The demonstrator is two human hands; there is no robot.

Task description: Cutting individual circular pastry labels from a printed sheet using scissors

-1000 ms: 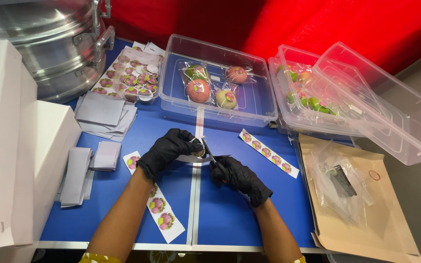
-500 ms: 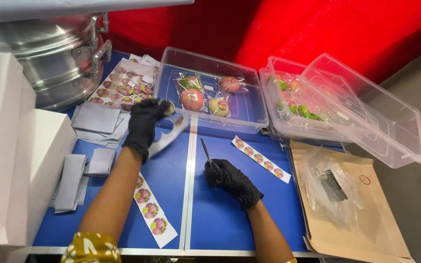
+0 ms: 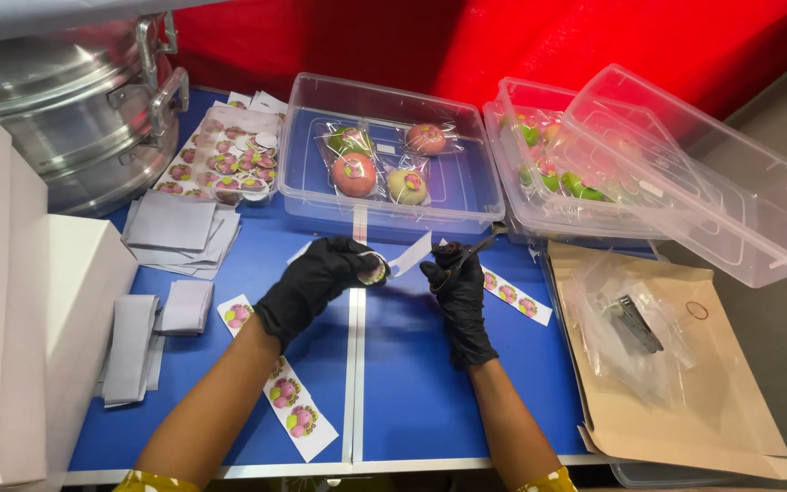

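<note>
A blue worktop (image 3: 412,383) carries everything, and behind it hangs a red cloth (image 3: 521,46). At the far left corner stands a big metal pot (image 3: 56,109), and white cardboard boxes (image 3: 20,301) stand along the left edge. On the right lies a brown paper envelope (image 3: 685,401) with a clear plastic bag (image 3: 626,328) on top of it. Two clear plastic tubs stand at the back: the middle tub (image 3: 389,205) holds four wrapped round sweets (image 3: 354,173), and the right tub (image 3: 557,210) holds green and pink pieces, with its lid (image 3: 721,191) leaning open across it. Left of the middle tub there is a sheet of round stickers (image 3: 229,164), and below it are piles of grey paper pieces (image 3: 179,228). Two sticker strips lie flat, one (image 3: 295,415) under the left arm and one (image 3: 514,296) just right of the right hand. The left hand (image 3: 316,278), in a black glove, grasps a white strip of sticker paper (image 3: 389,264) with its fingers, just in front of the middle tub and a little above the worktop. The right hand (image 3: 457,282), also gloved, closes its fingers around the handles of scissors (image 3: 475,248), whose blades point away to the right, beside the strip's end.
</note>
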